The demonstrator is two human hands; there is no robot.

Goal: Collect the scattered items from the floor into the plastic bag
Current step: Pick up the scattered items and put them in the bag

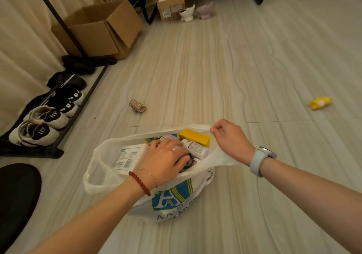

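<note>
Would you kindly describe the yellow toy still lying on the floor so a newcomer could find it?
Start at the plastic bag on the tiled floor and look far right. The yellow toy lies there alone, the only bright yellow thing outside the bag.

Shoes (42, 124) — cardboard box (101, 28).

Two bare forearms reach forward from bottom edge of view. Left hand (166, 155) palm down, knuckles up, fingers (183, 149) curled downward over small object beneath them; grip itself hidden under hand. Red bead bracelet and thin bangle on left wrist. Right hand (228, 136) raised slightly higher, to right of left fingers, fist loosely closed, thumb and forefinger pinching thin plastic edge. Pale watch band around right wrist. Hands near each other, not touching.
</note>
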